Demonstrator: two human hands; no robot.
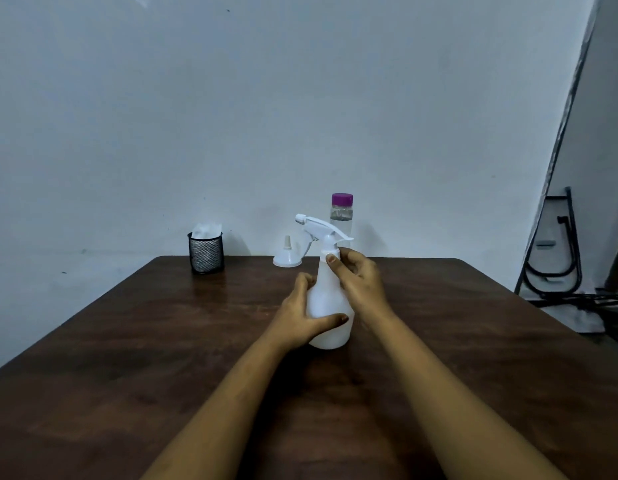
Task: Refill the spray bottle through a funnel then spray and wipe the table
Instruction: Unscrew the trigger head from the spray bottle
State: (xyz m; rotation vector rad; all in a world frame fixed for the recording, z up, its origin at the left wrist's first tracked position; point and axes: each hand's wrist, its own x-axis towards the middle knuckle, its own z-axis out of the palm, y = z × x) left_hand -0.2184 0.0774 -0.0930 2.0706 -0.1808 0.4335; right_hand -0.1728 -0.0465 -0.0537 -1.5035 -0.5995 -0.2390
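Note:
A white spray bottle (326, 299) stands upright on the dark wooden table (162, 341), its trigger head pointing left. My left hand (298, 313) wraps around the bottle's lower body. My right hand (357, 275) grips the neck just under the trigger head. Behind the bottle a white funnel (287, 256) lies mouth down near the table's far edge. A clear water bottle with a purple cap (342, 211) stands behind the spray head, partly hidden by it.
A black mesh cup (206, 252) holding white tissue stands at the far left of the table against the pale wall. Black metal frames (553, 261) lean on the floor to the right of the table.

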